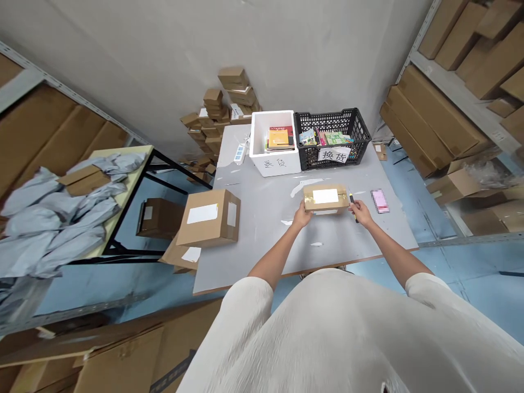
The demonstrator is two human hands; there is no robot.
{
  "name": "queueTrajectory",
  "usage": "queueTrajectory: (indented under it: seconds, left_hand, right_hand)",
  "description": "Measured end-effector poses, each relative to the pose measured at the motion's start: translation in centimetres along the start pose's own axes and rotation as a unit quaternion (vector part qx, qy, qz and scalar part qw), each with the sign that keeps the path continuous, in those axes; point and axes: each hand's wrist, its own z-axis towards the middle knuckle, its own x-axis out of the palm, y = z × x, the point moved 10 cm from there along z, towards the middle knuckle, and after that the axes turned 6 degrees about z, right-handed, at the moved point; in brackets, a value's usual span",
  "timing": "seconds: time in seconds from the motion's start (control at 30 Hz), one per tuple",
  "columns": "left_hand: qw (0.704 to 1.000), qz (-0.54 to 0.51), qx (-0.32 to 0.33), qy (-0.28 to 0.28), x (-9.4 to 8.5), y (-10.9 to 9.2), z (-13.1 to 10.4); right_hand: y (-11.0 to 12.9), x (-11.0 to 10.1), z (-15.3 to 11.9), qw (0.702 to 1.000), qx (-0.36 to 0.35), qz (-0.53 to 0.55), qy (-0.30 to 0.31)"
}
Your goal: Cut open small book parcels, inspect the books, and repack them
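Note:
A small taped cardboard box with a white label on top is at the middle right of the grey table. My left hand grips its left end, with the fingers partly hidden against the side. At the box's right end, my right hand is closed around a black and yellow utility knife. The knife points away from me, close to the box's right side. Whether the right fingers also touch the box, I cannot tell. A pink phone-like object, blurred out, lies to the right of that hand.
Behind the box stand a white foam bin and a black plastic crate, both holding books. A larger labelled carton sits at the table's left edge. Grey parcel bags cover a side table; shelves of cartons flank the room.

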Motion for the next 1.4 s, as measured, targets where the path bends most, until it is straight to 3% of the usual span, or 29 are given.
queueTrajectory:
  seconds: [0.2, 0.43, 0.6, 0.73, 0.87, 1.1, 1.4]
  left_hand:
    - [1.0, -0.004, -0.024, 0.008, 0.0, 0.1, -0.7]
    - [0.996, 0.067, -0.053, 0.017, -0.4, 2.1, -2.0]
    - [0.997, 0.064, -0.048, -0.006, -0.9, 2.6, -2.2]
    - [0.996, 0.054, 0.031, -0.058, -1.9, 0.9, -1.2]
    - [0.996, 0.03, 0.071, -0.046, -1.9, 0.7, -0.1]
    - [0.993, 0.023, 0.107, -0.034, -1.7, 0.9, 0.7]
    - [0.995, 0.012, 0.1, -0.029, -1.3, 1.0, 1.0]
  right_hand:
    - [0.0, -0.9, -0.2, 1.0, 0.0, -0.007, -0.017]
    - [-1.0, -1.4, -0.8, 0.999, 0.038, -0.005, 0.008]
    - [2.0, -1.5, -0.8, 0.993, -0.019, -0.11, 0.025]
    - [6.1, 1.6, -0.8, 0.968, -0.108, -0.203, 0.101]
    - [9.0, 5.9, -1.3, 0.921, -0.194, -0.29, 0.176]
    - [10.2, 11.4, -1.4, 0.849, -0.248, -0.394, 0.251]
    - [10.7, 14.0, -0.5, 0.825, -0.262, -0.424, 0.268]
